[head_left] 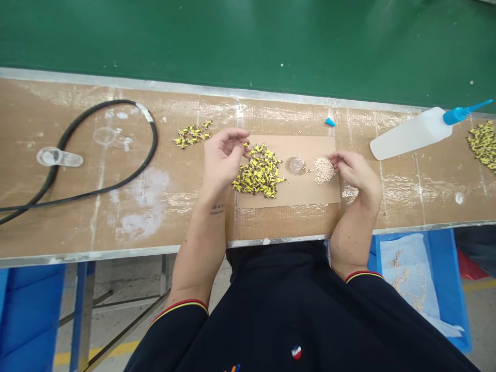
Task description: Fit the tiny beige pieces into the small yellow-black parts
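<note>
My left hand (222, 157) hovers at the left edge of a cardboard sheet (310, 194), fingers curled in a pinch on a small yellow part at the top of a heap of yellow-and-black parts (259, 173). My right hand (354, 170) rests at the sheet's right edge, fingertips pinched at a small pile of beige beads (323, 169); what they hold is too small to make out. A small clear dish (296, 165) sits between the two piles.
A smaller heap of yellow parts (192, 134) lies left of my left hand, another (482, 144) at the far right. A white squeeze bottle with blue nozzle (411, 133) lies on its side. A black cable (101, 155) loops at left. Blue bins (445, 258) stand below the bench.
</note>
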Demonstrator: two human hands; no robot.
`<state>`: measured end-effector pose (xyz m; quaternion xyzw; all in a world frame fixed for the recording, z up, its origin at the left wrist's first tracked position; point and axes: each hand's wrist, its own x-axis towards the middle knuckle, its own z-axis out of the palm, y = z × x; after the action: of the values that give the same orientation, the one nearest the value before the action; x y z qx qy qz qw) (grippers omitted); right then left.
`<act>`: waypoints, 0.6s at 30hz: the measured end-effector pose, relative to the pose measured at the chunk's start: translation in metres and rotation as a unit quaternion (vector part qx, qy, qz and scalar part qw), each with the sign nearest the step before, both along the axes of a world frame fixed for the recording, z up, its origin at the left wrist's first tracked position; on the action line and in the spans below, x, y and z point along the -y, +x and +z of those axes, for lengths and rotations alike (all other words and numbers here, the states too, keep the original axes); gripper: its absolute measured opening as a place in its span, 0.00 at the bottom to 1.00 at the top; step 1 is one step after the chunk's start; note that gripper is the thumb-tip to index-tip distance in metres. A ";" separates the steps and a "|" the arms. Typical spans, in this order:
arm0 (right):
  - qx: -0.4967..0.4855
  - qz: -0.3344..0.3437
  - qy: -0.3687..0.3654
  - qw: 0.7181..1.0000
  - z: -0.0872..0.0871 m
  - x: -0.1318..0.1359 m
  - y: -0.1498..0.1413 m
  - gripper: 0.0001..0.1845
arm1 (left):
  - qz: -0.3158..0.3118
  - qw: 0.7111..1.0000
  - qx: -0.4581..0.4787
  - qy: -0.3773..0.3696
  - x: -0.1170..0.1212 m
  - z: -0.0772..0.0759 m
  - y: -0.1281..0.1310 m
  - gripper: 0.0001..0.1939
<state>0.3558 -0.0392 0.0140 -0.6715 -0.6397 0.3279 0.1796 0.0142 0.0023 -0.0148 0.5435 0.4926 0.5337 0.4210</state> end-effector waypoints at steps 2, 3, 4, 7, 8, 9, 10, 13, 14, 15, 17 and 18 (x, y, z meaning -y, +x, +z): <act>-0.022 -0.004 -0.002 1.000 0.001 0.001 -0.002 0.21 | 0.001 1.000 0.001 -0.002 0.000 0.000 0.000 0.15; -0.035 -0.016 -0.004 0.999 0.002 0.001 -0.003 0.21 | 0.001 1.000 0.001 -0.003 0.000 0.001 0.000 0.15; -0.045 -0.033 -0.006 0.998 0.003 0.002 -0.003 0.21 | 0.001 1.000 0.000 -0.004 0.000 0.001 0.000 0.15; -0.063 -0.062 -0.028 0.996 0.006 0.003 -0.005 0.19 | -0.004 1.000 -0.006 -0.005 0.001 0.001 0.000 0.14; -0.069 -0.060 -0.038 0.995 0.007 0.003 -0.006 0.19 | -0.005 1.000 -0.008 -0.005 0.001 0.001 0.000 0.14; -0.075 -0.053 -0.047 0.995 0.008 0.003 -0.007 0.18 | -0.005 1.000 -0.009 -0.006 0.001 0.001 0.000 0.14; -0.082 -0.044 -0.051 0.994 0.009 0.003 -0.008 0.18 | -0.004 1.000 -0.009 -0.006 0.001 0.001 0.000 0.15; -0.095 -0.042 -0.042 0.994 0.011 0.003 -0.008 0.17 | -0.001 1.000 -0.004 -0.005 0.001 0.001 0.000 0.15; -0.090 -0.053 -0.038 0.994 0.011 0.003 -0.008 0.17 | 0.000 1.000 -0.002 -0.004 0.001 0.002 0.000 0.15; -0.083 -0.066 -0.036 0.994 0.012 0.003 -0.008 0.16 | 0.000 1.000 -0.002 -0.004 0.001 0.002 0.000 0.15; -0.071 -0.082 -0.042 0.993 0.012 0.003 -0.010 0.16 | -0.001 1.000 -0.003 -0.005 0.001 0.002 0.000 0.15; -0.068 -0.079 -0.046 0.993 0.013 0.002 -0.011 0.16 | -0.002 1.000 -0.003 -0.007 0.001 0.003 0.000 0.15</act>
<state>0.3449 -0.0417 0.0269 -0.7035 -0.5553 0.3870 0.2165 0.0142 0.0013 -0.0120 0.5434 0.4965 0.5278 0.4238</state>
